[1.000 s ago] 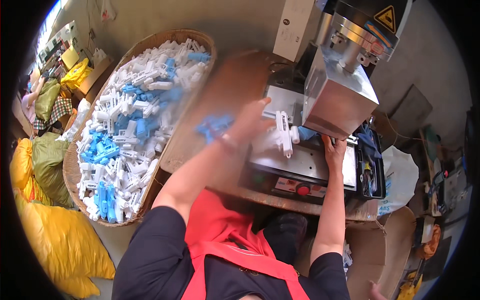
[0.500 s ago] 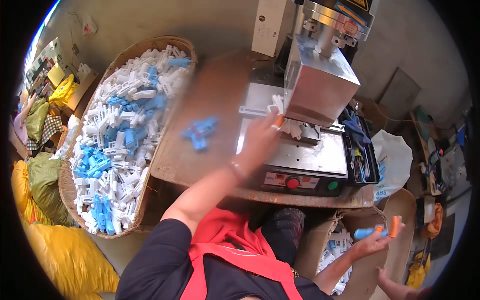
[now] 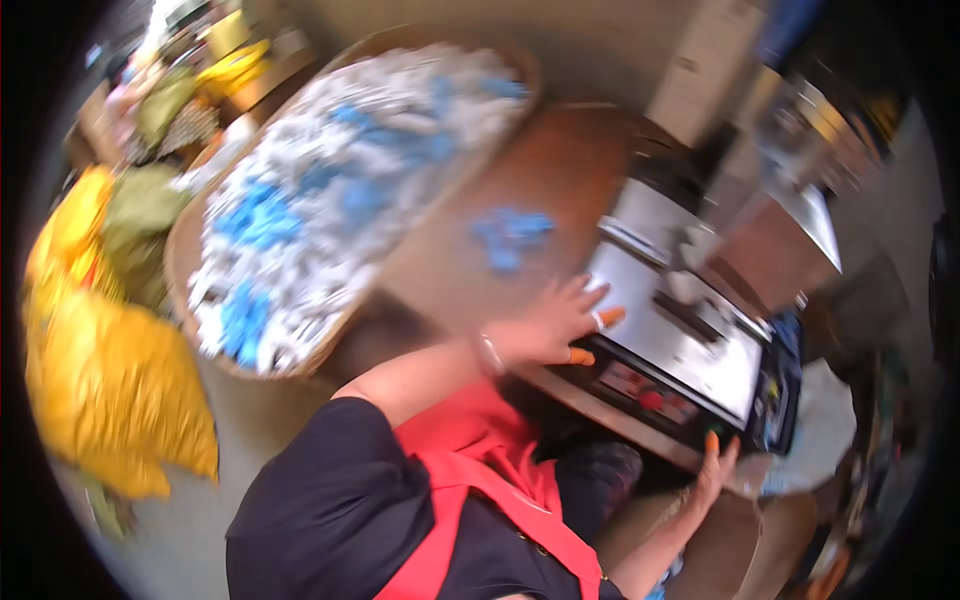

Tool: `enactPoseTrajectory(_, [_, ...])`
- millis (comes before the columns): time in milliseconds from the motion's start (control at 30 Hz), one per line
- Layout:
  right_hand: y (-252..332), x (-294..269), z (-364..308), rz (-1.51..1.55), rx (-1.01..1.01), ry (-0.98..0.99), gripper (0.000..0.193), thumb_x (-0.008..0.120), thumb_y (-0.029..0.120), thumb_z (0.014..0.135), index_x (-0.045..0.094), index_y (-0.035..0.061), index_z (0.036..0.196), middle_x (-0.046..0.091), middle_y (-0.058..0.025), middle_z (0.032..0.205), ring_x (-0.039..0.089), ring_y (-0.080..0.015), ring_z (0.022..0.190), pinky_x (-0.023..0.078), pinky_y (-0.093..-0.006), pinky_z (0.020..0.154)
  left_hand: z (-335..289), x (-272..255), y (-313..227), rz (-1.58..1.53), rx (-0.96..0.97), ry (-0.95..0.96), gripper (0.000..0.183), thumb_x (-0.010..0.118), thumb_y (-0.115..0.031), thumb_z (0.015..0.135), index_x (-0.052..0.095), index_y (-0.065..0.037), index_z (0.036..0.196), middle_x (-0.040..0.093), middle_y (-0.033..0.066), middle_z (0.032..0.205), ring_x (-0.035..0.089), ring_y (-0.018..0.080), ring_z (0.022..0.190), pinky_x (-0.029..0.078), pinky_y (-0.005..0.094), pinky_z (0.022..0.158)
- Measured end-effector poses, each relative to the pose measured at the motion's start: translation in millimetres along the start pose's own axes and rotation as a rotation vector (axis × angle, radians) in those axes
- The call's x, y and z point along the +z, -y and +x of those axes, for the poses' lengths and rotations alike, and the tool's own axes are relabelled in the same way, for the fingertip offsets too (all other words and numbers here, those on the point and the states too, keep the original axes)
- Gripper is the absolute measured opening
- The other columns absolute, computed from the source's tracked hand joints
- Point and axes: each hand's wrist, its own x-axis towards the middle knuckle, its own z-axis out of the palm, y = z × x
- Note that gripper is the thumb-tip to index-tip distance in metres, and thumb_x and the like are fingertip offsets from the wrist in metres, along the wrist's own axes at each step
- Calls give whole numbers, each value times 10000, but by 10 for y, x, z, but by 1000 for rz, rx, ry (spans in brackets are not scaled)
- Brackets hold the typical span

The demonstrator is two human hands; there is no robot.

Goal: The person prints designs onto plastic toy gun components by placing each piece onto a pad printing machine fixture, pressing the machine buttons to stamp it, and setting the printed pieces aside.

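Note:
My left hand (image 3: 548,322) reaches over the front left corner of the press's metal bed (image 3: 705,355), empty, its fingers spread. Orange covers sit on some of its fingertips. My right hand (image 3: 712,472) is at the front right of the press, near its control panel (image 3: 640,388). Its fingers are stretched out and hold nothing visible. White plastic pieces (image 3: 688,270) lie on the bed beside the press's square metal head (image 3: 775,255); blur hides their detail. Left of the press, a few blue plastic pieces (image 3: 512,235) lie on the wooden table (image 3: 565,150).
A large woven basket (image 3: 183,250) heaped with white and blue plastic pieces stands at left. Yellow sacks (image 3: 110,385) are beyond it. A tool tray (image 3: 780,400) and a white bag (image 3: 825,420) sit right of the press. A cardboard box (image 3: 760,530) is below the table.
My view has swung left. My left hand has drawn back from the white pieces toward the bed's front edge. The blue piece is gone from my right hand, which has moved up to the press.

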Motion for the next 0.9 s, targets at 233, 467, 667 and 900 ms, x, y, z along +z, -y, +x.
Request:
enactPoseTrajectory(233, [-126,178,209,-77,-67,-52,817,647,457,869,328,-56,1420,386,-201,1441,379,-279,1308,270,-336,1093,-419,24,303,-371,-46,-319,508,664,-180,783,510,-95,1260,494,165,1279,474,372,1164,416,448,971])
enactPoseTrajectory(467, [-73,215,33,92,-52,-132,772,624,409,894,311,-48,1433,355,-191,1457,382,-268,1299,274,-336,1088,-2506,-478,2073,174,-992,11,201,550,-59,780,639,-102,955,637,151,891,610,338,902,509,433,753])
enactPoseTrajectory(667, [-199,149,50,127,-31,-116,757,608,395,909,300,-59,1430,356,-197,1449,375,-279,1301,273,-347,1092,-3192,-184,2584,238,-947,351,546,564,1,697,599,-176,1213,658,155,1032,538,358,1119,477,445,893])
enactPoseTrajectory(900, [1125,282,-367,50,-362,-250,355,486,-8,913,524,-42,1265,560,-151,1247,513,-248,1169,360,-341,1022,-1774,-944,1542,167,-543,-563,444,630,-72,721,576,-74,1162,598,181,1062,539,339,1009,442,428,860])
